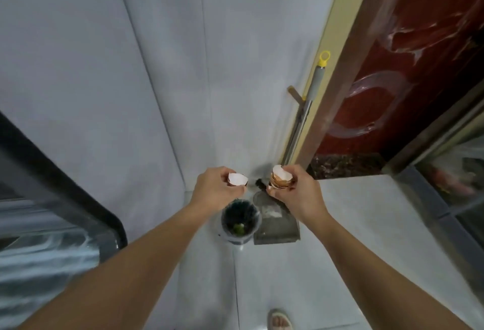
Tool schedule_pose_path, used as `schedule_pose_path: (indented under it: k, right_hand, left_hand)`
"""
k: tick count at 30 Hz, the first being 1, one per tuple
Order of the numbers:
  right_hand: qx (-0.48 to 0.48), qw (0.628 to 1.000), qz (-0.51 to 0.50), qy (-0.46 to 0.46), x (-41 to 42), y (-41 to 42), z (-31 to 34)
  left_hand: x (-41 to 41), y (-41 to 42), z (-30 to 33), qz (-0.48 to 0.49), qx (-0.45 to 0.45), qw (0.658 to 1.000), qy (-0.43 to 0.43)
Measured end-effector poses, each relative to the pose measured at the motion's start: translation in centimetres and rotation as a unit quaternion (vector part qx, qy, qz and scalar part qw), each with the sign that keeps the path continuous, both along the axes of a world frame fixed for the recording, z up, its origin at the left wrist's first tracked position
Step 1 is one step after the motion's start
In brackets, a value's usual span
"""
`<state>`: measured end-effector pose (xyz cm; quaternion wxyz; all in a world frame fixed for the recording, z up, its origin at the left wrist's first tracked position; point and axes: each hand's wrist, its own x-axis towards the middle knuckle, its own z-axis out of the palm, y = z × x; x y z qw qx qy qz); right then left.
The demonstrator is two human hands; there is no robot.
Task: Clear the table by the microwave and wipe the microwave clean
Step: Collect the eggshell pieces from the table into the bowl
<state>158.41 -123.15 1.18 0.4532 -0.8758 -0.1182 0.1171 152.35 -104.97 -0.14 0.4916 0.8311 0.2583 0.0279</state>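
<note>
My left hand (217,188) holds one brown eggshell half (237,179), its white inside facing up. My right hand (298,193) grips a stack of nested eggshell halves (281,177). Both hands hover in a corner of the room, above a small round bin (239,221) lined with a black bag. The bin stands on the floor directly below my left hand and has something green inside. No microwave or table shows in the head view.
A grey dustpan (276,230) lies on the floor right of the bin. A long handle with a yellow loop (313,88) leans in the corner. A red door (408,72) is at right, a dark-edged object (65,185) at left. My sandalled foot (280,320) is below.
</note>
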Motion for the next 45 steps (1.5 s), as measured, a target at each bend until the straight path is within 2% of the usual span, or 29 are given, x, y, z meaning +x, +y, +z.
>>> schedule_pose_path:
  k: [11,17,22,27,35,37,40,45]
  right_hand:
    - [-0.015,0.994,0.089,0.056,14.6,3.1,-8.2]
    - [-0.053,0.987,0.127,0.086,19.2,4.3,-15.6]
    - [-0.094,0.980,0.144,0.104,20.9,5.8,-23.6]
    - [-0.094,0.977,0.137,0.130,21.0,7.2,-34.2]
    - [-0.129,0.973,0.154,0.114,21.4,9.0,-48.4]
    - [-0.130,0.972,0.161,0.108,21.4,9.5,-50.7]
    - [-0.143,0.967,0.175,0.119,21.5,9.8,-53.1]
    - [-0.166,0.963,0.163,0.137,21.8,9.4,-52.3]
  left_hand:
    - [9.9,0.5,-6.1,0.106,0.024,0.992,0.063]
    - [13.2,0.6,-13.4,0.142,-0.007,0.984,0.111]
    - [14.9,1.1,-22.3,0.138,0.000,0.978,0.156]
    - [15.8,1.4,-32.0,0.138,-0.019,0.975,0.176]
    - [17.3,2.2,-45.0,0.118,0.002,0.972,0.205]
    - [17.7,2.3,-47.2,0.106,0.021,0.970,0.218]
    - [18.2,2.5,-49.5,0.093,0.003,0.969,0.228]
    - [17.8,2.7,-49.9,0.072,-0.012,0.963,0.260]
